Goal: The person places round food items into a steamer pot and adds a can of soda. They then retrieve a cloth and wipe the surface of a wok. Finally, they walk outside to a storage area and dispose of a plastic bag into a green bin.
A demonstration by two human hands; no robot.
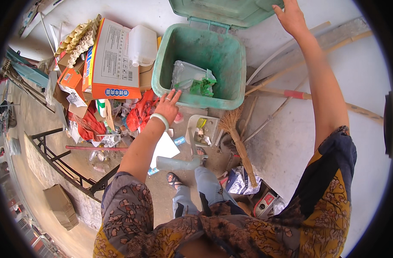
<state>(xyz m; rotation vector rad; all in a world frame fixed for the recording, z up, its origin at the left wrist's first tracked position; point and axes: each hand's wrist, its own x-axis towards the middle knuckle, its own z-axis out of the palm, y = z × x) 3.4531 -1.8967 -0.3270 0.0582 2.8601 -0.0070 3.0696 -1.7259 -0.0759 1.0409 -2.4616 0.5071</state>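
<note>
A green plastic wheelie-type bin [240, 64] stands before me, its hinged lid [212, 9] swung up against the wall. Down inside lie a clear plastic bag [182, 74] and a crumpled green wrapper [203, 84]. My left hand [167, 104], with a ring and a pale bangle, lays its slightly spread fingers on the near-left rim. At the upper right, my right hand [291, 17] holds the lid's right edge; its thumb shows, while the other fingers are partly cut off by the frame.
Left of the bin are an orange-and-grey carton [111, 58], a white plastic jug [143, 45], egg trays [77, 40] and red plastic bags [140, 111]. Below it stand a long-handled dustpan [190, 129] and a straw broom [240, 142]. Bamboo poles [331, 103] lean along the right wall.
</note>
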